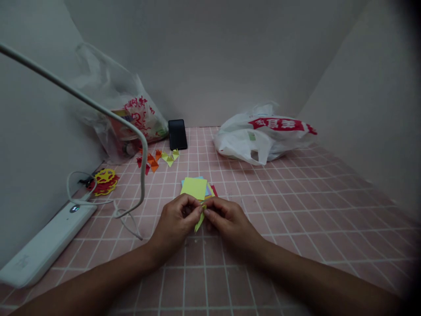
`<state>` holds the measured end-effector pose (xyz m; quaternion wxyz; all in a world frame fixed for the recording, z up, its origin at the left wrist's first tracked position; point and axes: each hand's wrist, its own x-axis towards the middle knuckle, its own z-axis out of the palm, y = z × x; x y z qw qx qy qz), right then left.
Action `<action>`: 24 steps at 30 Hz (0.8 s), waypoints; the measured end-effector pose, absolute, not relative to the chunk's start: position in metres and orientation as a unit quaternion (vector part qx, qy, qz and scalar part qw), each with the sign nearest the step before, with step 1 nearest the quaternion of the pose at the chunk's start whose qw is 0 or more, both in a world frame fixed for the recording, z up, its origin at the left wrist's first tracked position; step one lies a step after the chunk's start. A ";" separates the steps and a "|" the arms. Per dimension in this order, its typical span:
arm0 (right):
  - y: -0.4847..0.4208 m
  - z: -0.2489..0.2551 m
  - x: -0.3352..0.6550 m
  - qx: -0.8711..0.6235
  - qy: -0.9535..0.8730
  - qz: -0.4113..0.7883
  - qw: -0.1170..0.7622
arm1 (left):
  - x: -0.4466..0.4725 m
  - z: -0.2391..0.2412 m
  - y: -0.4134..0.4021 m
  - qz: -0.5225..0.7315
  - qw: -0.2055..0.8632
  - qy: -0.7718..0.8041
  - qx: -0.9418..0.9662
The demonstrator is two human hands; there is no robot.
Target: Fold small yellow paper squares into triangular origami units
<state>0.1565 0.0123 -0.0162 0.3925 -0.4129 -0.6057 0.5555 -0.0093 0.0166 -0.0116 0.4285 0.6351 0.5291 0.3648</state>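
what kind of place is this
Probably a home craft corner: a pink tiled tabletop against plain walls, with a stack of coloured paper squares, small folded paper pieces and a desk lamp.

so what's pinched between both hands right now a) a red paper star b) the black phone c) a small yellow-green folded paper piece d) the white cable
c: the left hand and right hand meet on a small yellow-green folded paper piece, just in front of the stack of coloured paper squares.
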 end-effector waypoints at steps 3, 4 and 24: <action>0.014 -0.016 0.158 -0.404 -0.607 0.557 0.397 | -0.009 -0.010 0.016 0.370 0.444 0.530 0.621; 0.014 -0.015 0.158 -0.401 -0.605 0.561 0.399 | -0.009 -0.009 0.016 0.371 0.449 0.530 0.616; 0.014 -0.019 0.157 -0.421 -0.575 0.577 0.399 | -0.006 -0.007 0.016 0.369 0.483 0.527 0.594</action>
